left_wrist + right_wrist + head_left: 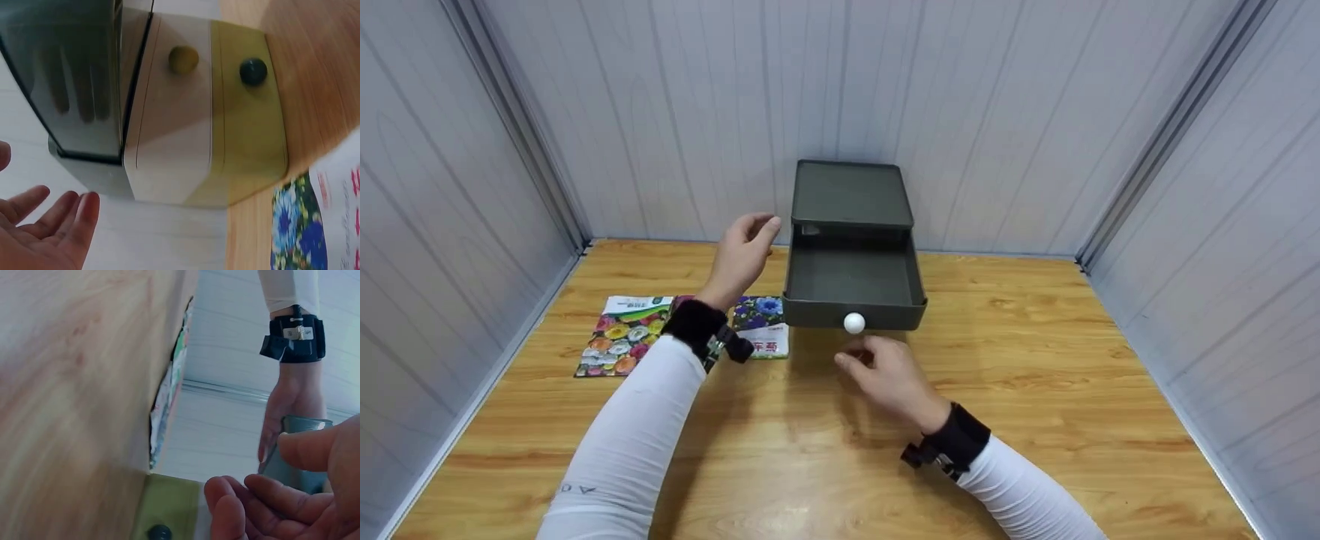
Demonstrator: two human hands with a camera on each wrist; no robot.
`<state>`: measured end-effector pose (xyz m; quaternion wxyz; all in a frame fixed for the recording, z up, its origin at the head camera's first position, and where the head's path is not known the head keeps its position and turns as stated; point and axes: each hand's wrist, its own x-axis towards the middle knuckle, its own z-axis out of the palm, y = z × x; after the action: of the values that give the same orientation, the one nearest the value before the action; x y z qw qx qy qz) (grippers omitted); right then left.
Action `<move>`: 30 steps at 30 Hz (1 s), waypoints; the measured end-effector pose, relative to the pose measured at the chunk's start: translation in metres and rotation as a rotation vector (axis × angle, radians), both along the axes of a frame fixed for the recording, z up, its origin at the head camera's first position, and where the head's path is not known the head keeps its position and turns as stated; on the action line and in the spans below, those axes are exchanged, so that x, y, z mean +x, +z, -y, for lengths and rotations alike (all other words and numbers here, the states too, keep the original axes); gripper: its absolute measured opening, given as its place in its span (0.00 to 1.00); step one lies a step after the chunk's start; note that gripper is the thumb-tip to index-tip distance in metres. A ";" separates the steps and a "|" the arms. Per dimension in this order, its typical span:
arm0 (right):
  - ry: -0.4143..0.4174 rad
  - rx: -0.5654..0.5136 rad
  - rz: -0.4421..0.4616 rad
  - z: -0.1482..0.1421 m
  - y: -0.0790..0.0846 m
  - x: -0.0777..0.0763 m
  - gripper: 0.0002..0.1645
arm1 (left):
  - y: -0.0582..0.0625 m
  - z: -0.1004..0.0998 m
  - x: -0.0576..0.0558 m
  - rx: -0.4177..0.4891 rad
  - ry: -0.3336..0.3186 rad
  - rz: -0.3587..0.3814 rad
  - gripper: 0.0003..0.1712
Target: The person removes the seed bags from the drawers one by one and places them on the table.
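A small drawer cabinet [851, 193] stands against the back wall, with its dark grey-green top drawer [851, 277] pulled out. The inside that shows holds nothing visible. On the drawer's front is a round white knob [854, 323]. My left hand [739, 259] hovers just left of the cabinet's top, fingers loosely bent, holding nothing; the left wrist view shows this hand [50, 230] apart from the cabinet's side. Just below the knob is my right hand [891, 375], its fingers relaxed and loosely curved. In the right wrist view no object lies between the right hand's fingers [287, 500].
Beneath the top drawer are a whitish drawer [169, 129] with a yellow knob [183, 59] and a yellow-green drawer [247, 129] with a dark knob [253, 71]. Flower-printed packets [619, 337] lie left on the wooden table [1035, 375], partly behind my left forearm. Panel walls enclose the table.
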<state>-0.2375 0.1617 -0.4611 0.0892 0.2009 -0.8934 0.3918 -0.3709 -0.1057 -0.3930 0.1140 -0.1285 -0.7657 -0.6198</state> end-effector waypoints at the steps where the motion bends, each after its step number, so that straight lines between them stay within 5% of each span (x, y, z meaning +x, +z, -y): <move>1: -0.017 0.002 -0.013 0.000 0.002 0.001 0.14 | 0.001 -0.002 -0.001 0.006 0.004 0.005 0.31; 12: -0.132 -0.002 -0.086 -0.002 0.018 0.011 0.16 | 0.007 -0.012 -0.010 0.026 0.006 0.056 0.31; 21: -0.149 -0.019 -0.202 0.003 0.021 0.012 0.15 | 0.005 -0.011 -0.012 0.011 -0.003 0.063 0.29; 30: -0.161 0.036 -0.299 0.006 0.024 0.009 0.16 | 0.011 -0.014 -0.014 0.021 0.057 0.071 0.27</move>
<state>-0.2286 0.1554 -0.4376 0.2487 0.1862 -0.8903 0.3329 -0.3849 -0.0913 -0.3820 0.1056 -0.0834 -0.7661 -0.6285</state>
